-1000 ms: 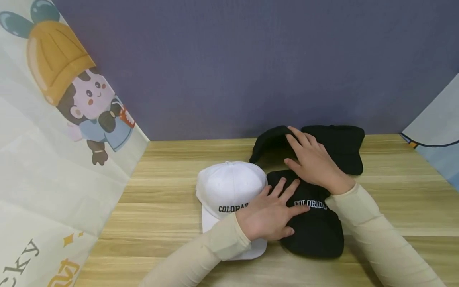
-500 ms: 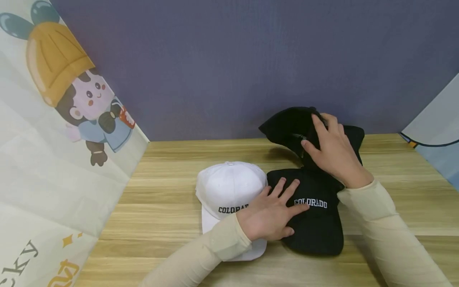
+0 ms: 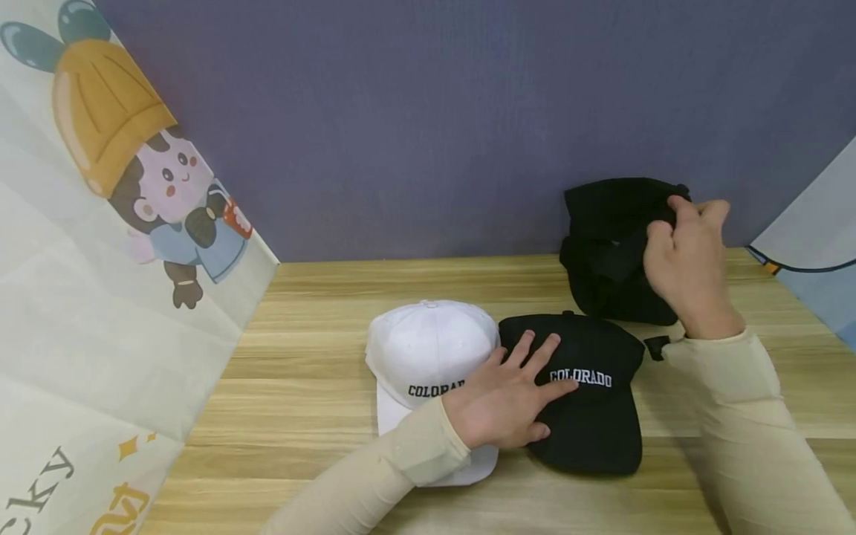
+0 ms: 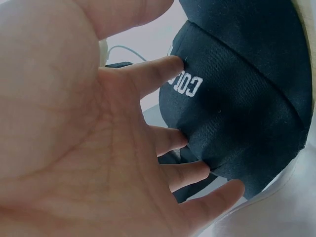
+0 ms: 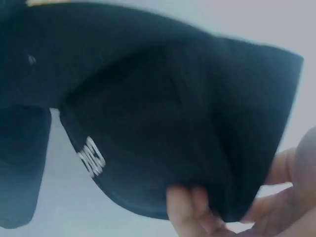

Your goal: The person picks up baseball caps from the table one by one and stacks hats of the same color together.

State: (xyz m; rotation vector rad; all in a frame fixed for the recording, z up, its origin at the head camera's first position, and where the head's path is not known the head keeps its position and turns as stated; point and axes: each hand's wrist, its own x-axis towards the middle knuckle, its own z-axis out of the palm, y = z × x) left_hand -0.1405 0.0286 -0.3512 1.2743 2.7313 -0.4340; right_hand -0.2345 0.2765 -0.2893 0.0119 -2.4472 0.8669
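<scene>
My left hand (image 3: 501, 401) lies with spread fingers on a black baseball cap (image 3: 588, 431) lettered COLORADO in white. Its wrist side overlaps a white baseball cap (image 3: 431, 345) with black lettering, just to the left. In the left wrist view the fingertips touch the black cap's crown (image 4: 222, 94). At the back right, my right hand (image 3: 695, 260) grips a second black cap (image 3: 608, 200) by its edge, tilted, its underside partly toward me. The right wrist view shows thumb and fingers pinching this cap (image 5: 143, 113), white letters on its crown. A third black cap (image 3: 635, 308) is mostly hidden behind it.
A wood-grain table (image 3: 301, 371) bears the caps. A dark blue-grey panel (image 3: 401, 134) rises along its back edge. At the left stands a pale sheet (image 3: 53, 260) with a cartoon figure, and another printed sheet (image 3: 822, 215) stands at the right.
My right hand has lifted the black cap from the back middle and carried it right, turning it, over the other black cap. The left hand has stayed in place.
</scene>
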